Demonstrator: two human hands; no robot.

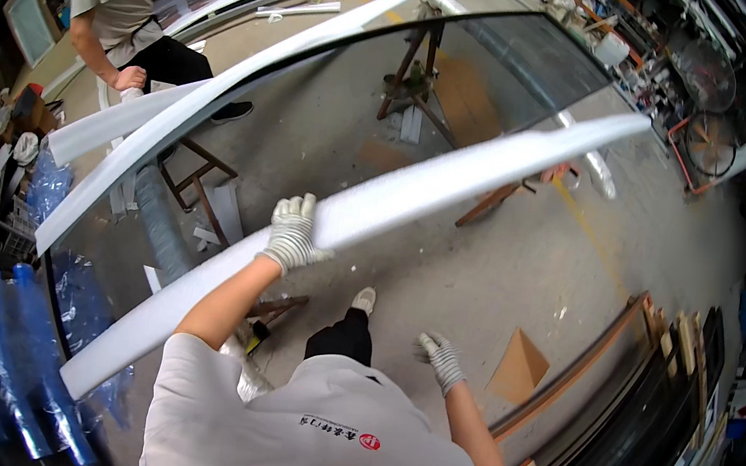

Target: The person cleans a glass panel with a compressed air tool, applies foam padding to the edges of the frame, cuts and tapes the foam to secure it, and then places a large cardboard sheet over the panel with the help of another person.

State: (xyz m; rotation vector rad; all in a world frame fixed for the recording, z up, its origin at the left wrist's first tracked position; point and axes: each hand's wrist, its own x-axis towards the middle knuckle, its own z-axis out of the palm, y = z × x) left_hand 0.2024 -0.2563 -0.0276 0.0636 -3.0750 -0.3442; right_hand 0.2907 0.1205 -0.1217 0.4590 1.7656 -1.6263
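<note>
My left hand, in a pale striped work glove, is wrapped over a long white foam strip. This strip covers the near edge of a large framed glass panel, lying flat on trestles. My right hand, gloved alike, hangs low at my right side. Its fingers look loosely apart and nothing shows in them. A second white foam strip runs along the panel's far edge. Part of the floor and trestle legs show through the glass.
Across the panel a co-worker has a hand on a white strip. Brown trestles stand beneath the glass. Blue wrapped rolls are at left, stacked frames at right. A fan stands far right.
</note>
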